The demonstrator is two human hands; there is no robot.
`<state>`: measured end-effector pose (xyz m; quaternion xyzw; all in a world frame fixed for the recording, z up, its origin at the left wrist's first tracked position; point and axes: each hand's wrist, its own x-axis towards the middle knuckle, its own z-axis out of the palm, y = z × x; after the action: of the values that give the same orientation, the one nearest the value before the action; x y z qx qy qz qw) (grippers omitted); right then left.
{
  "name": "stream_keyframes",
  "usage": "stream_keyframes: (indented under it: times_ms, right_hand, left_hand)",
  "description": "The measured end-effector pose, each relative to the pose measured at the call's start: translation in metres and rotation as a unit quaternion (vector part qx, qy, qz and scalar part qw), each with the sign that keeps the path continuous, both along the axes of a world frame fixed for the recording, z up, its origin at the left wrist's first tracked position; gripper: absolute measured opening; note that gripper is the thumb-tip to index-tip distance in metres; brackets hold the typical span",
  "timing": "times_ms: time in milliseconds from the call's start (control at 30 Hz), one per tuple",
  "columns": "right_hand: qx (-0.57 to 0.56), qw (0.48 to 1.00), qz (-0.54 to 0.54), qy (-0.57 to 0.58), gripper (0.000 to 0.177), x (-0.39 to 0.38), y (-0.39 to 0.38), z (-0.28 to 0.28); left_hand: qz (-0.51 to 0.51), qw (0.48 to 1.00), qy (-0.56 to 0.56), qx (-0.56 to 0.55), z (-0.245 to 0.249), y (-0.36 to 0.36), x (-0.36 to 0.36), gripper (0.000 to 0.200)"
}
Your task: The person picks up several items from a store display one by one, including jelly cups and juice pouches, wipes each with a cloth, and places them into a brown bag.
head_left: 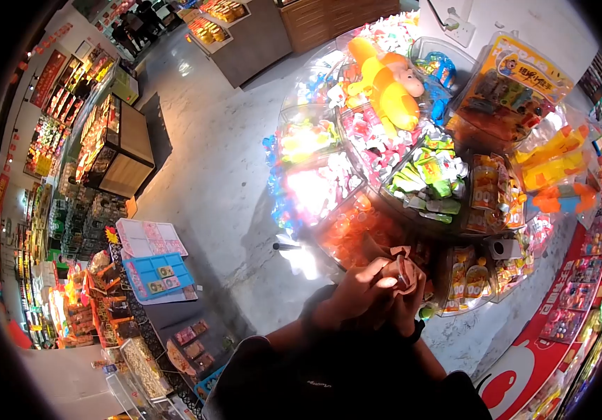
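My left hand point(358, 290) is closed, its fingers and thumb pinching at a small, crumpled pinkish-brown piece, like a wrapper or soft bag point(406, 271). Around the other side of that piece curls my right hand point(408, 306), with a dark band at the wrist. What may lie inside the piece cannot be made out. Both hands are held together low over the near edge of a round candy stand. Just beyond them is a clear bin of orange-red wrapped sweets point(359, 227). Packs with orange labels point(469, 276) stand in a bin to the right.
Green-wrapped sweets point(430, 171) fill a middle bin. A yellow-orange plush toy point(386, 84) lies on top at the back. A hanging toy pack point(514, 87) stands at the back right. Left are a blue tray point(158, 275) and a wooden display case point(126, 164); red-fronted shelves point(546, 329) line the right.
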<state>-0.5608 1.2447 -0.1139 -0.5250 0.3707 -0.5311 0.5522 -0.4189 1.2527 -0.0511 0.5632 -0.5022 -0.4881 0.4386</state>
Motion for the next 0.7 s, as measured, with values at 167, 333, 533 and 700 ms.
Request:
stream_keyframes:
  times_ms: [167, 333, 533, 700]
  right_hand:
    - [-0.083, 0.990, -0.052, 0.102, 0.052, -0.020, -0.003, -0.006]
    - [-0.055, 0.988, -0.045, 0.140, 0.039, -0.045, -0.014, 0.000]
    - [-0.024, 0.875, 0.005, 0.484, 0.044, -0.085, -0.027, -0.017]
    - [-0.003, 0.881, -0.027, 0.472, 0.046, -0.125, -0.005, -0.049]
  left_hand:
    - [-0.060, 0.991, -0.083, -0.082, -0.022, -0.002, -0.004, 0.025]
    - [0.007, 0.997, -0.053, -0.049, -0.023, -0.002, -0.009, 0.020]
    - [0.051, 0.996, -0.032, 0.066, -0.112, -0.038, 0.024, 0.030]
    - [0.065, 0.938, -0.328, 0.088, -0.170, -0.052, 0.021, 0.028]
